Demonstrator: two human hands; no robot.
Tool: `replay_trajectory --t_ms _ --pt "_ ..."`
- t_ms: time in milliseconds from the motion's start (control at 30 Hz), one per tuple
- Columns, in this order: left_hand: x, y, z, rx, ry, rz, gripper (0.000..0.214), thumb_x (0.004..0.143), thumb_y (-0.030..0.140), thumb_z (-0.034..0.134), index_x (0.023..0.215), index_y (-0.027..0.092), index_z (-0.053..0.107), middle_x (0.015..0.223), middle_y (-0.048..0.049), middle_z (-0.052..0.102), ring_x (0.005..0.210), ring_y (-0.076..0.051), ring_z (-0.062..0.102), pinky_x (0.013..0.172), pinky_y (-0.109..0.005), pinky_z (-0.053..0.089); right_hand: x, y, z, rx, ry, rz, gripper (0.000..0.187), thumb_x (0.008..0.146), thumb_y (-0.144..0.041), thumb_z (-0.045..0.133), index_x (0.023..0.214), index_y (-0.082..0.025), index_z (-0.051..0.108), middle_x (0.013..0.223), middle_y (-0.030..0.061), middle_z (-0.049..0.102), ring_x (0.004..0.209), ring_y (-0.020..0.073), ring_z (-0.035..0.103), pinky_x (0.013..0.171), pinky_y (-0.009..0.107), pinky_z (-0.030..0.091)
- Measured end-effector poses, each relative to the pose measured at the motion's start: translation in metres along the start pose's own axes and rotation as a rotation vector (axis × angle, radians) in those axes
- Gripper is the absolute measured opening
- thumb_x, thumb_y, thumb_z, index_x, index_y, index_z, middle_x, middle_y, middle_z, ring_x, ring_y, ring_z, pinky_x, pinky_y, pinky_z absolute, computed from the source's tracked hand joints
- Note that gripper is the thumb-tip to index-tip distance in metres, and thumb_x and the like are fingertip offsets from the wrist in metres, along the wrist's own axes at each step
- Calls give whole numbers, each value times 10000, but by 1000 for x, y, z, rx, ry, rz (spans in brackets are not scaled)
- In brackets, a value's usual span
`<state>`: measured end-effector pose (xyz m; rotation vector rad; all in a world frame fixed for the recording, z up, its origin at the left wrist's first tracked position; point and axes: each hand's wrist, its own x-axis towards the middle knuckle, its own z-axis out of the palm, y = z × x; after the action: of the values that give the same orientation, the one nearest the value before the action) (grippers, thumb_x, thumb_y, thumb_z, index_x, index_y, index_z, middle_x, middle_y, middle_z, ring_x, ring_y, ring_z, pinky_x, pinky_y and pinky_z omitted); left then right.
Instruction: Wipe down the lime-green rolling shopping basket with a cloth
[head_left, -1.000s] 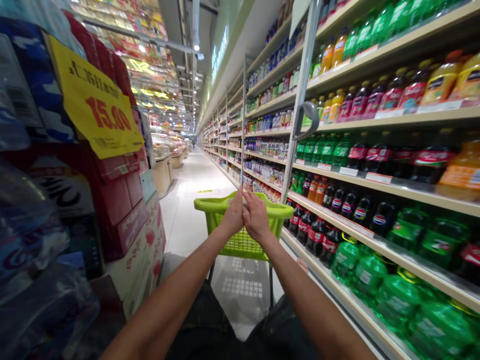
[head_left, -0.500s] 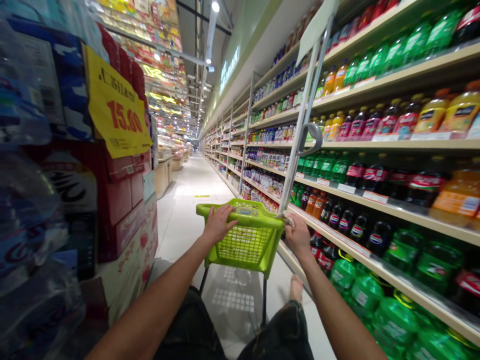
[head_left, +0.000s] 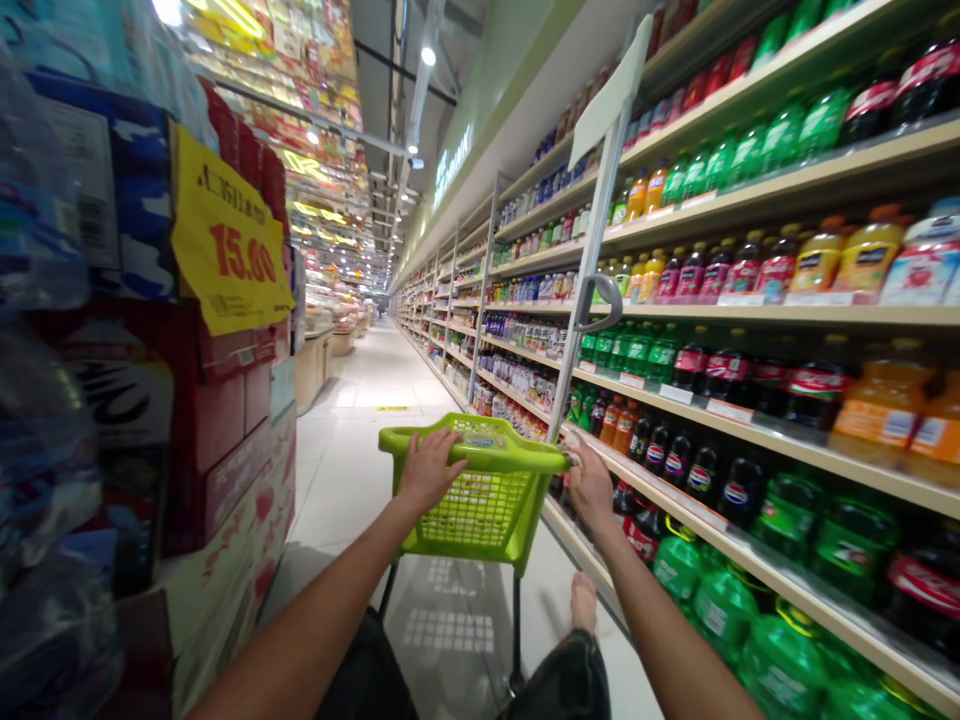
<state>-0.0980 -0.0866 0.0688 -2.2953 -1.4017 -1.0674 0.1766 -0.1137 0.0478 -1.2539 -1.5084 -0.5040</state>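
Note:
A lime-green shopping cart (head_left: 476, 500) with a mesh basket stands in front of me on dark legs. My left hand (head_left: 431, 468) lies over the left part of its handle, fingers curled across the bar. At the handle's right end, my right hand (head_left: 589, 480) is closed on a crumpled whitish cloth or wipe (head_left: 572, 448), pressed against the corner. Part of that cloth is hidden by the fingers, so its exact kind is unclear. A small label (head_left: 484, 440) sits on the middle of the handle.
Shelves of soda bottles (head_left: 705, 470) run close along my right, with a grey hooked handle (head_left: 604, 303) on an upright post. Stacked drink cartons (head_left: 225, 430) under a yellow price sign (head_left: 231, 235) crowd my left. The tiled aisle (head_left: 360, 370) stretches ahead.
The shelves, price sign and cart have shifted slightly left in view, and the cart sits a little lower. Both hands keep their places on the cart's handle and the cloth.

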Motion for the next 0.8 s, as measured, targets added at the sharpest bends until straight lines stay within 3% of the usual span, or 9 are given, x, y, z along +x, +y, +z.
replay_trajectory --t_ms 100,200,267,333,433,500,567,700,800 --pt "-1 6 2 10 28 -26 385 799 344 478 1166 229 481 1251 -72 510 1168 -231 433 1032 -497 194 -1 -12 10 6 24 -11 347 708 -107 368 970 -164 587 1058 108 576 1064 232 486 934 462 383" --pt "-2 11 2 19 34 -31 384 797 337 478 1166 230 482 1250 -78 509 1162 -239 439 1027 -499 207 -4 -58 37 72 -61 -242 354 705 -73 377 963 -183 593 1157 101 527 1168 219 402 988 459 328" --pt "-2 11 0 29 29 -21 394 791 332 484 1172 230 478 1253 -77 505 1161 -246 441 1018 -501 227 -2 -75 46 121 -141 -362 354 722 -68 382 971 -202 595 1178 87 522 1185 204 386 994 449 323" --pt "-3 8 -1 32 19 -8 397 786 324 489 1174 235 477 1250 -73 509 1153 -247 448 1012 -498 241 2 -64 40 123 -161 -360 357 727 -75 387 981 -214 596 1168 77 534 1169 201 407 984 447 334" --pt "-4 7 -3 20 19 -10 387 786 310 489 1167 246 477 1253 -67 507 1153 -237 447 1018 -490 233 10 -21 19 52 -80 -139 366 711 -94 382 991 -199 593 1066 80 588 1065 210 495 939 443 382" --pt "-3 10 -2 10 27 -27 381 786 306 488 1162 246 478 1259 -67 502 1160 -233 440 1025 -491 219 12 -8 14 12 -17 -18 380 695 -98 371 996 -177 588 1027 93 601 1024 220 520 917 449 402" --pt "-3 15 0 5 22 -40 382 787 306 485 1163 238 476 1266 -69 495 1166 -234 434 1028 -496 213 10 -21 23 32 -20 -51 392 690 -88 367 1009 -164 582 1071 105 585 1053 221 506 928 445 398" --pt "-1 21 0 22 -10 -31 392 784 297 486 1169 221 476 1280 -78 480 1169 -242 435 1019 -501 231 2 -74 51 156 -136 -342 391 716 -70 389 1033 -197 579 1203 85 517 1166 199 418 979 422 357" --pt "-2 18 -3 22 -25 -12 396 778 266 488 1173 233 476 1276 -72 486 1166 -240 440 1014 -497 242 3 -62 46 148 -129 -348 406 701 -64 393 1027 -212 586 1204 78 516 1166 201 415 974 437 355"
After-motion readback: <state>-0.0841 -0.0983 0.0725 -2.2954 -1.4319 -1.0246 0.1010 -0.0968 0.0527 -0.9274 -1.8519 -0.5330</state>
